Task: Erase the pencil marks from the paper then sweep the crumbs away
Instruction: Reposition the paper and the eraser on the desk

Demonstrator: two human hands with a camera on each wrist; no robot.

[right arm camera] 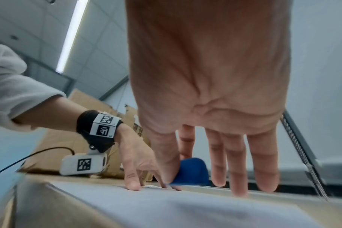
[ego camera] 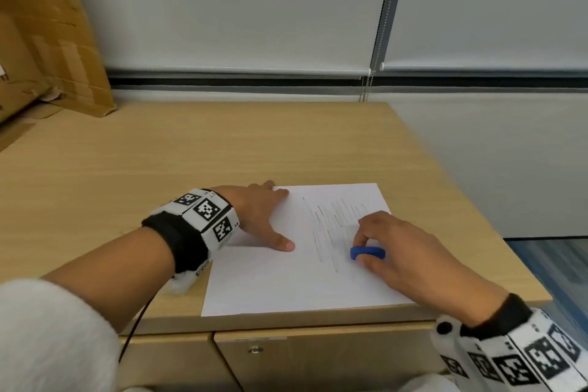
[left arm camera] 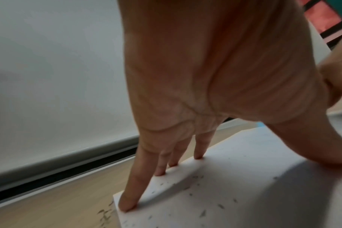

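Pressing the paper (ego camera: pixel 286 280) flat on the counter (ego camera: pixel 159 162), the left hand (ego camera: pixel 257 216) spreads its fingers wide. The right hand (ego camera: pixel 413 258) pinches the blue eraser (ego camera: pixel 367 253) on the pencil marks (ego camera: pixel 331 226); crumbs (left arm camera: pixel 201 213) lie near.

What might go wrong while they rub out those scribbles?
The paper could crease or tear if the blue eraser, pinched in the right hand, drags it; only the left hand pins one side. Its near edge hangs over the desk front. Crumbs already spill off the sheet.
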